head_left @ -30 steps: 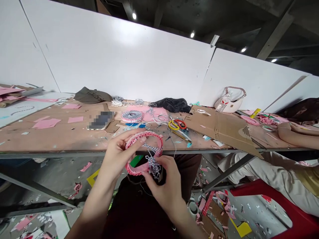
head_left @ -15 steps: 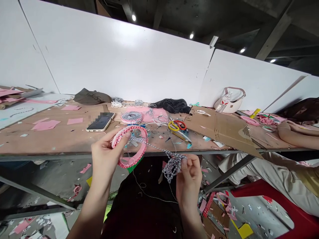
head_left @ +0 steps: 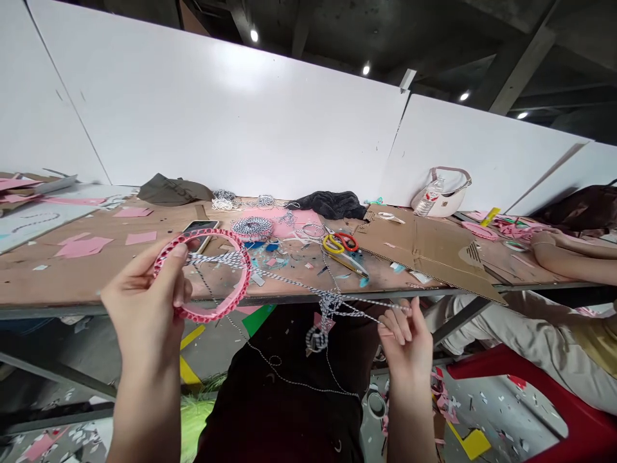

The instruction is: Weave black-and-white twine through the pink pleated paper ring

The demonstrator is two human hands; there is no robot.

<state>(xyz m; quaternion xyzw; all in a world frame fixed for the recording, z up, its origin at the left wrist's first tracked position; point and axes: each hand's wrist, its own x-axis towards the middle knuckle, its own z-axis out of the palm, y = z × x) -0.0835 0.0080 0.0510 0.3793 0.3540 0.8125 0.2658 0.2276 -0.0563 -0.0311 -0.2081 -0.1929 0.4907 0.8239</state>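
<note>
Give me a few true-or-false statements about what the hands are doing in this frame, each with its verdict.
1. The left hand grips the pink ring by its rim. True.
2. The right hand holds the scissors. False: it pinches the black-and-white twine; the scissors lie on the table.
3. The twine runs from the ring across to the right hand, with a tangle hanging between them. True.
4. The ring lies flat on the table. False: it is held up in the air in front of the table's near edge.
5. The scissors have one yellow and one red handle loop. True.
</note>
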